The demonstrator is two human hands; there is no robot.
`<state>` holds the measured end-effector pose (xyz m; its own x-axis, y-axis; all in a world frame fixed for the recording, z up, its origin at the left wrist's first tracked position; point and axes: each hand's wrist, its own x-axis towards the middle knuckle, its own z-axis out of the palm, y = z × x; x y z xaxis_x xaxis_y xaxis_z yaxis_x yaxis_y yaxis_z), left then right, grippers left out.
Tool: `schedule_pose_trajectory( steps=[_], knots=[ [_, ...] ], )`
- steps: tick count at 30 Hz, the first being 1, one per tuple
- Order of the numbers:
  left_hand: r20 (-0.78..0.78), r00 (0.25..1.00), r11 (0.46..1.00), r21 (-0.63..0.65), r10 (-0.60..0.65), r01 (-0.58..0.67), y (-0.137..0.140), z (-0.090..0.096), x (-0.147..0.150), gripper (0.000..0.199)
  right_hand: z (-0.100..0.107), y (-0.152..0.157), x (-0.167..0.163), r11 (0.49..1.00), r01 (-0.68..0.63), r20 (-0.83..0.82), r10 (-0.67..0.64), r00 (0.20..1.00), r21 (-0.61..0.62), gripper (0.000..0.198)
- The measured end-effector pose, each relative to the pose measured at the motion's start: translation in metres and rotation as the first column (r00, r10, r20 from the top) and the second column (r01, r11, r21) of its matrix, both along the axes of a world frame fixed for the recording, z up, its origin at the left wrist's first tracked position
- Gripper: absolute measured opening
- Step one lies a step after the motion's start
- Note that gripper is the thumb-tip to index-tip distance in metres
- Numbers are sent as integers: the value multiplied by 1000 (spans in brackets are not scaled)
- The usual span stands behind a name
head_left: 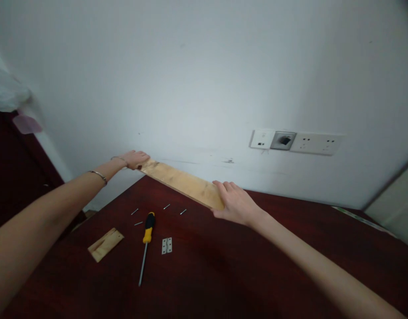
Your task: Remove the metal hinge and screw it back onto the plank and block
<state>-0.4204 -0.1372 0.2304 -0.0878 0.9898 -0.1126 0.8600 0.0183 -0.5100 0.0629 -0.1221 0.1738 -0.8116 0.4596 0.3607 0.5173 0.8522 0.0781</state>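
Note:
A long, pale wooden board point(182, 179) is held up over the far side of the dark red table point(230, 261), slanting down to the right. My left hand point(135, 159) is closed round its far left end. Its right end sits in the grip of my right hand point(235, 201), fingers on top and thumb below. Below the board lie a yellow and black screwdriver point(147, 239), an open metal hinge point(167, 245) and several screws point(167, 206). A short wooden piece point(106, 244) rests to the left of the screwdriver.
Behind the table rises a white wall point(197, 79) with a row of sockets and switches point(295, 141) at the right. A whitish plastic bag point(8, 91) is at the far left, above a dark red surface. A thin strip point(363, 220) lies along the table's right back edge.

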Motion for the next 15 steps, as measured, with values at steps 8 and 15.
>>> schedule_pose_trajectory(
  steps=[8,15],
  knots=[
    [44,904,905,39,-425,424,78,-16,138,39,-29,-117,98,923,381,-236,-360,903,50,66],
    [102,672,679,67,-734,731,133,-57,274,34,-97,-199,144,797,604,-297,-583,757,-25,75]
  ],
)
